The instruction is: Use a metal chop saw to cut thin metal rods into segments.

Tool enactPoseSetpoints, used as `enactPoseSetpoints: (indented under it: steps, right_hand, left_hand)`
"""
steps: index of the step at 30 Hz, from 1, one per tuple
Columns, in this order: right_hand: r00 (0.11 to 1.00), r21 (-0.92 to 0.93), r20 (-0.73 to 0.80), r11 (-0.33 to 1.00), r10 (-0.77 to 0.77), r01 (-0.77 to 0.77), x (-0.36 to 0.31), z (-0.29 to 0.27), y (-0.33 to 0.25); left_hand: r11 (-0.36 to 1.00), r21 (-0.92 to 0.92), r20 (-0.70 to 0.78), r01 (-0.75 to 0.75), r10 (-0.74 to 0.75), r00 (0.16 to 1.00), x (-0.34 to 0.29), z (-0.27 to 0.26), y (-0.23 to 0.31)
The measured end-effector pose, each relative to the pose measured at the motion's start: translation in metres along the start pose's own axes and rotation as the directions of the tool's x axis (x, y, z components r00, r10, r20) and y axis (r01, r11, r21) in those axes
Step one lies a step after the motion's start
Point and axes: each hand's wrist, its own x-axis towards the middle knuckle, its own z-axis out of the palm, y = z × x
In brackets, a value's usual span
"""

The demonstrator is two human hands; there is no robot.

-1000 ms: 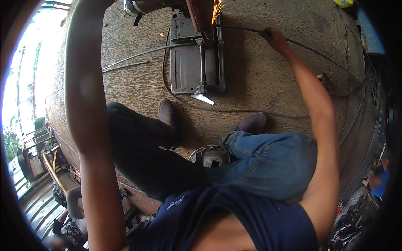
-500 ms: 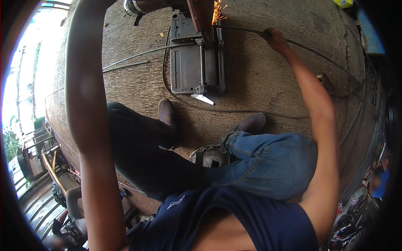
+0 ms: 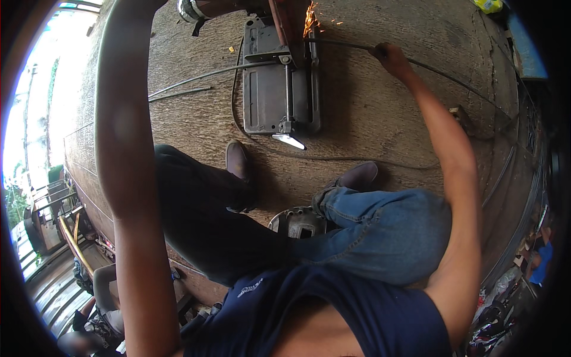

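Observation:
My right hand is closed round a long thin dark metal rod. The rod's left end reaches the cut-off saw at top centre, where orange sparks fly. My left arm stretches up the left side and leaves the picture at the top, so the left hand is out of sight. Below the saw's head lies its grey metal base, with a screw clamp and a pale crank handle. Another thin rod runs leftward from the base, behind my left arm.
A short rod piece lies left of the base. The saw's cable curves across the rough floor before my shoes. A welding mask sits between my legs. A person is at lower left, with scrap clutter at lower right.
The sparks now scatter a little farther to the right. My right hand keeps its hold on the rod, and the saw stays almost in the same position.

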Motion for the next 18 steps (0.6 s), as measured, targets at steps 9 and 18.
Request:
enactPoseSetpoints:
  steps: [9, 18]
  right_hand:
    - [0.999, -0.015, 0.04, 1.0, 0.026, -0.025, -0.006, -0.007, -0.018]
    - [0.999, 0.064, 0.008, 0.997, 0.031, -0.032, -0.009, -0.002, -0.009]
  left_hand:
    - [0.999, -0.048, -0.004, 0.022, -0.022, 1.0, -0.003, 0.002, -0.003]
    - [0.994, -0.101, -0.006, 0.042, -0.043, 0.999, -0.006, 0.004, -0.006]
